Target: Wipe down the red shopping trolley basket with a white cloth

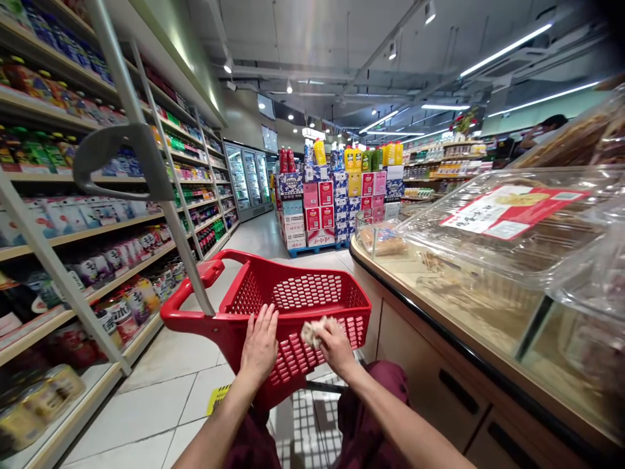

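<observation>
A red plastic shopping cart (293, 261) with perforated walls stands right in front of me, and no goods show in its basket. My left hand (261, 345) lies flat against the near side wall, fingers stretched out toward the rim. Bunched in my right hand (336, 345) is a whitish cloth (315, 331), held at the same side wall farther right. The cloth is slightly blurred, and the fingers behind it are partly hidden. A grey metal pole with a looped grey handle (124, 163) rises from the cart's handle end at the left.
Drink shelves (92, 176) line the left side. A wooden counter (420, 371) with clear plastic food boxes (488, 260) borders the right. Ahead stand stacked drink cartons (336, 202) on a blue pallet and glass-door fridges (249, 172). Another person (541, 133) is at the far right.
</observation>
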Tool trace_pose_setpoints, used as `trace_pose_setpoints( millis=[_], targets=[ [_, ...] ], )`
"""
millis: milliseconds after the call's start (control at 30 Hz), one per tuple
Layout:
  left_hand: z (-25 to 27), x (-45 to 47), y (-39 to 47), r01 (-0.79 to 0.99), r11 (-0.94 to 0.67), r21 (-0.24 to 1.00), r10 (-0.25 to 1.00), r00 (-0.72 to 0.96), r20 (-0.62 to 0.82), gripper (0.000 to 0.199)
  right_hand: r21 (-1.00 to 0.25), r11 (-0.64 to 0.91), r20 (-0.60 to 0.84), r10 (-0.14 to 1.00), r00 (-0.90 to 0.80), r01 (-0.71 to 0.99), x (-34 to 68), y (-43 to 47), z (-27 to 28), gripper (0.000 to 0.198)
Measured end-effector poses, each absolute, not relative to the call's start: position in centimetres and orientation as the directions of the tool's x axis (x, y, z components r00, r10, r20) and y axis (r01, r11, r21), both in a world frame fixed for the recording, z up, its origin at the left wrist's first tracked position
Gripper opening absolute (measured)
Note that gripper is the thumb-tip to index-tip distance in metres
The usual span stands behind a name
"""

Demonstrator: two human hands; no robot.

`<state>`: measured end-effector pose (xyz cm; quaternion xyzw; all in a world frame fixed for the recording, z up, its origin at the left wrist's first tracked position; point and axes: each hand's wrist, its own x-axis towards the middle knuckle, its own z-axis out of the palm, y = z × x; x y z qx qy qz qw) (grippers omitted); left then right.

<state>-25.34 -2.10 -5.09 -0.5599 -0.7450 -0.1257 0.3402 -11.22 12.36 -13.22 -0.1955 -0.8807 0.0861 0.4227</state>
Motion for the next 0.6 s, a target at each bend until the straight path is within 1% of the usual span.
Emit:
trace_pose_setpoints(
  millis=[67,100,267,300,367,467,600],
  targets=[
    [-5.4,-25.3,-1.5,0.917,0.346,-0.200,0.775,-0.159,0.611,0.049,-0.328,0.902,0.744,0.430,-0.512,0.281,-11.1,13.2,-12.7,0.028],
    [-5.6,-25.2,-1.4,0.914,0.349,-0.204,0.783,-0.165,0.600,0.050,-0.326,0.899,0.741,0.435,-0.512,0.292,-11.0,13.5,-12.7,0.028],
    [-6.0,-25.2,-1.2,0.910,0.354,-0.216,0.789,-0.166,0.592,0.050,-0.315,0.870,0.581,0.493,-0.648,0.379,-8.9,15.1,-15.0,0.031],
    [-6.0,-25.1,-1.2,0.909,0.356,-0.216,0.790,-0.169,0.589,0.050,-0.327,0.868,0.585,0.496,-0.641,0.373,-8.4,15.5,-15.2,0.033],
    [-5.9,-25.0,-1.1,0.905,0.370,-0.212,0.787,-0.184,0.589,0.049,-0.368,0.855,0.640,0.518,-0.568,0.365,-7.4,16.6,-14.9,0.036],
    [-5.9,-24.9,-1.1,0.899,0.387,-0.207,0.775,-0.195,0.602,0.048,-0.426,0.808,0.663,0.585,-0.468,0.407,-6.3,18.0,-14.6,0.032],
    [-5.8,-25.0,-1.2,0.900,0.373,-0.225,0.776,-0.170,0.608,0.049,-0.420,0.809,0.617,0.586,-0.524,0.411,-4.8,18.3,-16.0,0.027]
  ],
)
